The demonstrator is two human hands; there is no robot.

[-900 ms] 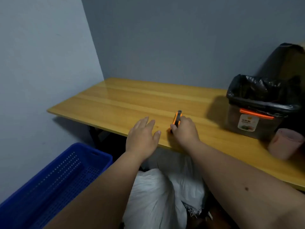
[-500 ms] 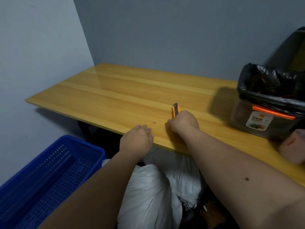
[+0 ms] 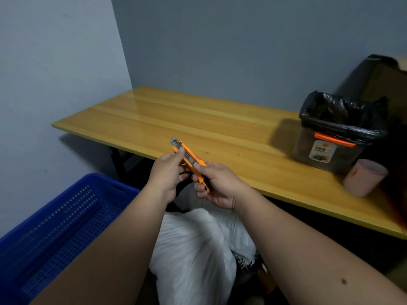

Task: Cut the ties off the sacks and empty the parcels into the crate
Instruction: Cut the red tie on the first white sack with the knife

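An orange and black utility knife (image 3: 189, 156) is held in the air just above the front edge of the wooden table (image 3: 220, 128). My right hand (image 3: 217, 184) grips its handle end. My left hand (image 3: 168, 175) pinches the knife near its grey tip. No blade shows past the tip. White woven sacks (image 3: 196, 252) lie on the floor under the table's front edge, between my forearms. The blue perforated crate (image 3: 55, 234) stands on the floor at the lower left.
A dark bin lined with a black bag (image 3: 337, 133) stands on the table at the right, with a pink roll (image 3: 363, 177) next to it. Grey walls close off the left and the back.
My right hand has lifted the knife off the table and drawn it toward me. My left hand has left the table edge and taken hold of the knife's front end.
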